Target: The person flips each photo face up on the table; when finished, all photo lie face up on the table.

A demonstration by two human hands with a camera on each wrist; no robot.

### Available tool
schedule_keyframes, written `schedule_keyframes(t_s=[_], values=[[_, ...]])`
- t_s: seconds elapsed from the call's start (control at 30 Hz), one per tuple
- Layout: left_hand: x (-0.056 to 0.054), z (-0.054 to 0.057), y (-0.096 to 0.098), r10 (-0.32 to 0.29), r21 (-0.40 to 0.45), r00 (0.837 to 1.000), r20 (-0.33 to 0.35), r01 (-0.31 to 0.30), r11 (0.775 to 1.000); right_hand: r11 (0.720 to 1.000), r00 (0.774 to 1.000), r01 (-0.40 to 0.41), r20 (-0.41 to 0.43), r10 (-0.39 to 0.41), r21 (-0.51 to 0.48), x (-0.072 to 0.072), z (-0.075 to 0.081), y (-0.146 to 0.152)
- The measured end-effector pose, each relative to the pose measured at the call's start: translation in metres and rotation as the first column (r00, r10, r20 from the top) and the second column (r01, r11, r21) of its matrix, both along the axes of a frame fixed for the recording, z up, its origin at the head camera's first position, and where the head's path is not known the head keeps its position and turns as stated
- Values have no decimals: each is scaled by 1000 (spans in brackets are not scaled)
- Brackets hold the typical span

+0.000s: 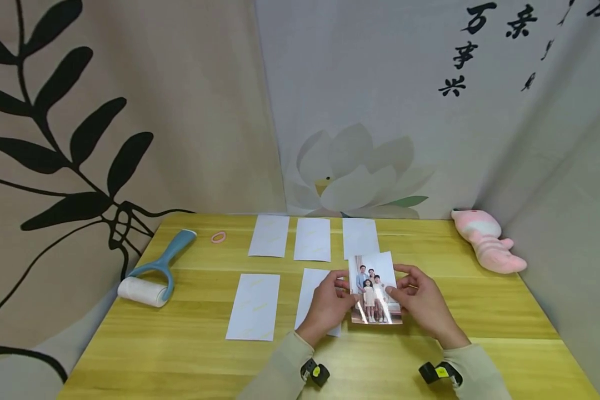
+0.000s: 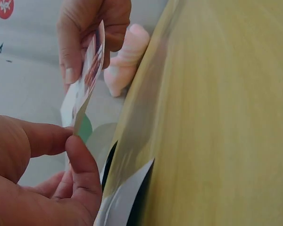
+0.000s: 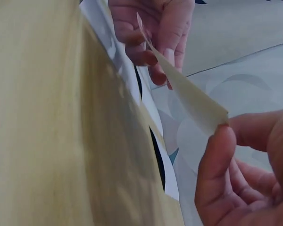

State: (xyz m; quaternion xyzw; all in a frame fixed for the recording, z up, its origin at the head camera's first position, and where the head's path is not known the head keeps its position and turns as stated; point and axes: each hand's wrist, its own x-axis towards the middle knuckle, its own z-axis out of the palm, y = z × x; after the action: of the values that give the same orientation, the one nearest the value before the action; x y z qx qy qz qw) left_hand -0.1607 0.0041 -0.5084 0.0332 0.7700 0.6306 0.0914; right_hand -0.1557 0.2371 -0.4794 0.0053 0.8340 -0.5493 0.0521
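Head view: photo (image 1: 375, 289) pinched by its two long sides

Head camera shows us a glossy family photo raised over the right-of-middle part of the bench (image 1: 480, 311). We see the left hand (image 1: 326, 305) pinching its left side between thumb and fingers, and the right hand (image 1: 425, 305) pinching its right side the same way; neither is free.

We judge a bend the likeliest trouble: if the two hands press toward each other, the thin photo could bow and crease. Both wrist views catch it almost edge-on, its pale back showing in the right one. Should one pinch loosen, the photo could swing down or slip away, since only fingertips hold it. Thumbs sliding inward may smudge the shiny face. We would also watch the front card (image 1: 310, 286) partly hidden behind the left hand, as a low sleeve or wrist might nudge it; we cannot tell whether the hand touches it.

As for direction, the photo's long axis runs from near to far, its top leaning slightly left. The pictured heads point away from us toward the back wall, the feet toward the near side, and the printed face looks up at us.
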Motion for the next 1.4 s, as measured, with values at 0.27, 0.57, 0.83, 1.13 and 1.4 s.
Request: schedule_keyframes(t_s=[0.27, 0.57, 0.83, 1.13, 1.4], values=[[-1, -4, 1, -8, -4, 1000, -3, 8, 1000, 999, 999, -7, 34, 6, 47, -3, -10, 7], [-2, 1, 2, -16, -130, 1000, -25, 12, 991, 987, 997, -29, 80, 16, 159, -5, -18, 8], [2, 7, 2, -34, -303, 998, -43, 19, 953, 930, 995, -100, 18, 100, 353, -10, -25, 10], [5, 9, 1, -52, -328, 997, -50, 33, 944, 903, 994, -113, 34, 108, 415, -11, -24, 9], [3, 5, -10, -50, -279, 996, -70, 28, 960, 916, 994, -109, 32, 105, 386, -7, -24, 11]])
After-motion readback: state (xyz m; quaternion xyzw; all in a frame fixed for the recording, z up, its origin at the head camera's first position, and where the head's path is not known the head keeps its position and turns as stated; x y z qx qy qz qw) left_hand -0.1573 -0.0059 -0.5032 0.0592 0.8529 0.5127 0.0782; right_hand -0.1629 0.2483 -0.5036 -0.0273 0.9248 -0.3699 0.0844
